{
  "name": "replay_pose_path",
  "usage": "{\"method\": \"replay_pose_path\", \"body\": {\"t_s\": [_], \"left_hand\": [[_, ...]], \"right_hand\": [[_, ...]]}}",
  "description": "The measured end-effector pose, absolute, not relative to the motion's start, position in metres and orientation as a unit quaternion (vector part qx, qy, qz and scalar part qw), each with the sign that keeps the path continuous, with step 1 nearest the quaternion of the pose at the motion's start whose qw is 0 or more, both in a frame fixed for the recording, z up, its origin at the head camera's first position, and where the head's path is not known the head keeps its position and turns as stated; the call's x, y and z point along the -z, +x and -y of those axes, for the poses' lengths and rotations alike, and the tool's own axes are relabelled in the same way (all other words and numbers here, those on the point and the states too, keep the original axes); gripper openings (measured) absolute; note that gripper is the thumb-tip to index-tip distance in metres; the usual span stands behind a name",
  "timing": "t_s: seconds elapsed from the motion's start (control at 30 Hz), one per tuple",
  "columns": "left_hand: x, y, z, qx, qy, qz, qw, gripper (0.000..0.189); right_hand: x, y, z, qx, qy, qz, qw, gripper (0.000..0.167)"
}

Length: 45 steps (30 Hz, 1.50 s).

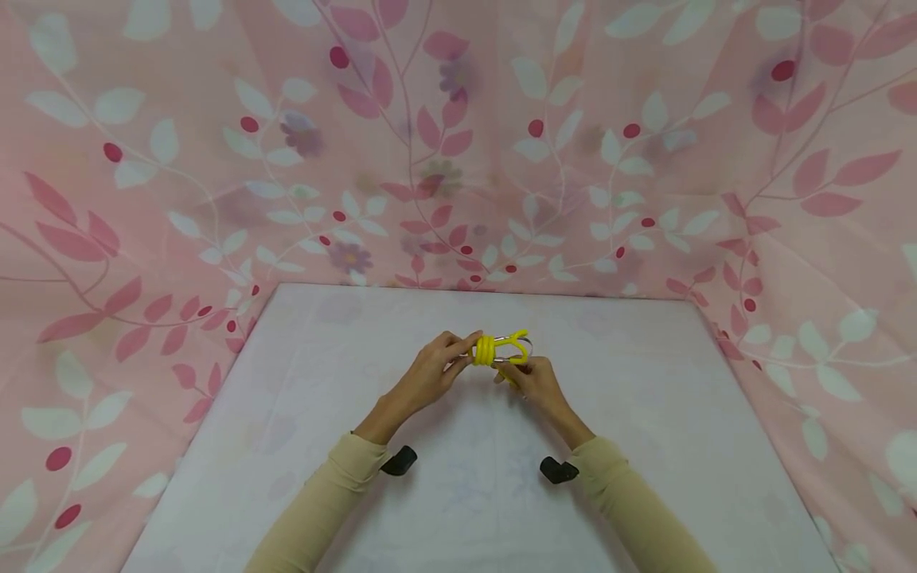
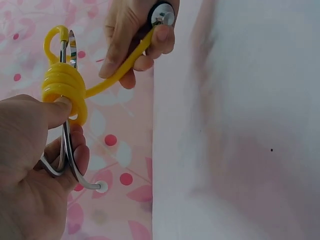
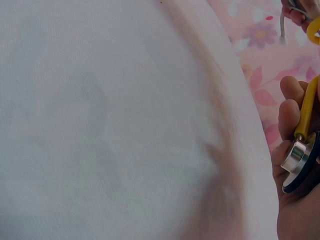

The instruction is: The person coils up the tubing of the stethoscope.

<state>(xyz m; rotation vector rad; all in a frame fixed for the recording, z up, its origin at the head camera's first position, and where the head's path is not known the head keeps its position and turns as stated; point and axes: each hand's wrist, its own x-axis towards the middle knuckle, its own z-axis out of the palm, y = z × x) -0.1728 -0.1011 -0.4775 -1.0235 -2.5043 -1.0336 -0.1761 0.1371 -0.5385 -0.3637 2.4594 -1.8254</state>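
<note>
Pink cloth printed with leaves and berries (image 1: 408, 159) is hanging behind and along both sides of a pale tabletop (image 1: 473, 509). Toward the tabletop's 12 o'clock, a stethoscope (image 1: 485, 350) is staying between a person's two hands, its yellow tubing lying wrapped in a tight coil (image 2: 62, 85) around its metal tubes (image 2: 63, 145). At the coil's 9 o'clock in the head view, the left hand (image 1: 430, 370) is gripping it, the thumb pressing on the coil and the fingers curling behind the metal tubes. In the left wrist view, a pale eartip (image 2: 102, 186) is showing at the coil's 5 o'clock, and a yellow loop (image 2: 52, 44) is arching at its 12 o'clock. At the coil's 4 o'clock in the head view, the right hand (image 1: 539, 386) is gripping the tubing's free stretch (image 2: 120, 72), its fingers also closing around the metal chest piece (image 3: 298, 157). Beige sleeves (image 1: 322, 497) are covering both forearms, and dark wrist devices (image 1: 399, 461) are sitting at the stethoscope's 7 and 5 o'clock.
</note>
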Motion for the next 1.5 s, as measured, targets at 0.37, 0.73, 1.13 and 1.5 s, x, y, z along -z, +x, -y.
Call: {"method": "replay_pose_path", "body": {"t_s": [0.37, 0.73, 1.13, 1.5], "left_hand": [[0.481, -0.18, 0.105, 0.33, -0.315, 0.88, 0.134, 0.056], [0.492, -0.185, 0.109, 0.325, -0.293, 0.893, 0.111, 0.054], [0.5, -0.192, 0.111, 0.318, -0.279, 0.901, 0.096, 0.053], [0.499, -0.19, 0.109, 0.292, -0.285, 0.91, 0.077, 0.051]], "right_hand": [[0.533, -0.152, -0.117, 0.574, -0.165, -0.801, 0.027, 0.03], [0.493, -0.133, -0.108, 0.567, -0.183, -0.798, 0.088, 0.021], [0.494, -0.133, -0.11, 0.478, -0.168, -0.861, 0.051, 0.021], [0.48, -0.132, -0.114, 0.398, -0.203, -0.894, 0.033, 0.017]]}}
